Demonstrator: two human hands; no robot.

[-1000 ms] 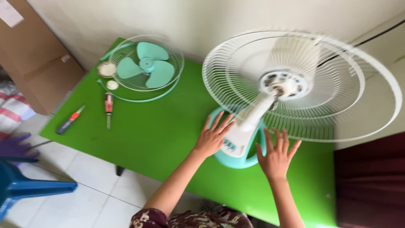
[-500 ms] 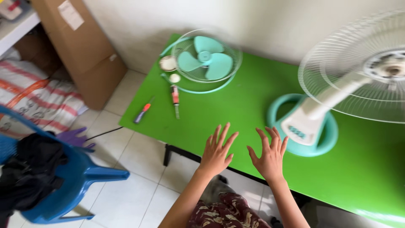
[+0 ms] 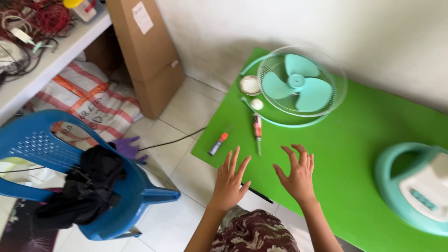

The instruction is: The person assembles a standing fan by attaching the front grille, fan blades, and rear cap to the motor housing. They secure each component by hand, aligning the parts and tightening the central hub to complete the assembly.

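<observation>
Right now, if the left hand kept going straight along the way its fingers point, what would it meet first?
Probably the red-handled screwdriver lying on the green table. The left hand, open and empty, points up and slightly right toward it. Past it lies the fan grille with the teal blade. The hand's height above the table is unclear.

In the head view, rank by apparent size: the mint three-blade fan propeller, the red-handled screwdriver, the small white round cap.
1. Mint three-blade fan propeller, largest.
2. Red-handled screwdriver, long but thin.
3. Small white round cap, smallest.
All lie on the green table at similar distance, so the order is firm.
</observation>
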